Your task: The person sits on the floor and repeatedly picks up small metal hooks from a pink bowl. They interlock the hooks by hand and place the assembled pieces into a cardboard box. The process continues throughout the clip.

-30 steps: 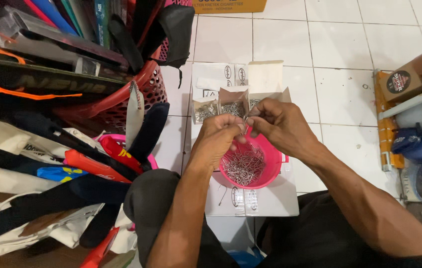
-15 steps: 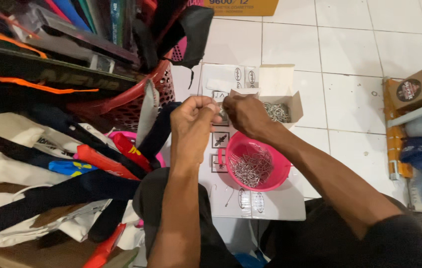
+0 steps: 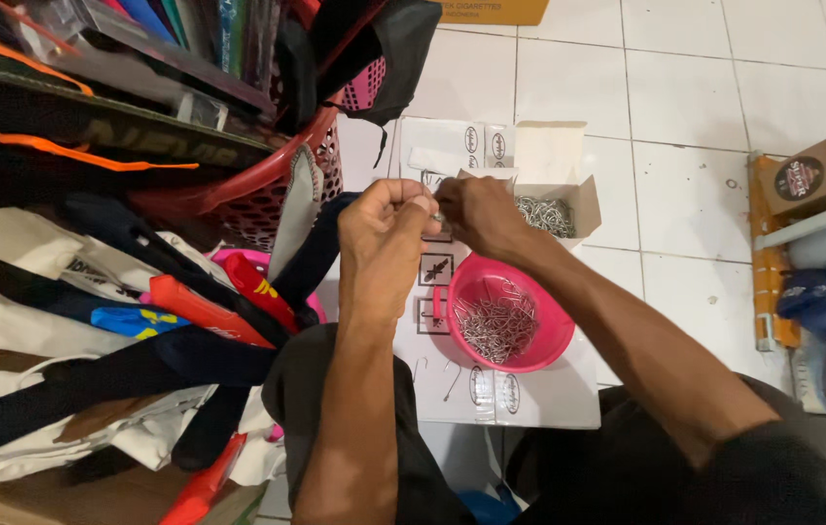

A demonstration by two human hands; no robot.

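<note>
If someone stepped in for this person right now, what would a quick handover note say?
Left hand and right hand: raised together above the white board, fingertips pinching something small between them; it is too small to identify.
Pink bowl: on the board, holding a heap of small wire pieces.
Open carton: behind the bowl, with more metal pieces inside.
Red basket of bags: to the left.
Done and left: cannot tell from this view.

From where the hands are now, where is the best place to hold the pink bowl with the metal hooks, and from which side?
Probably the bare rim of the pink bowl on its right side, coming from the right. The bowl sits upright on the flattened white cardboard, and the metal hooks lie low inside, so the rim is free. The left hand and right hand are above its far-left side, pinching something small.
</note>
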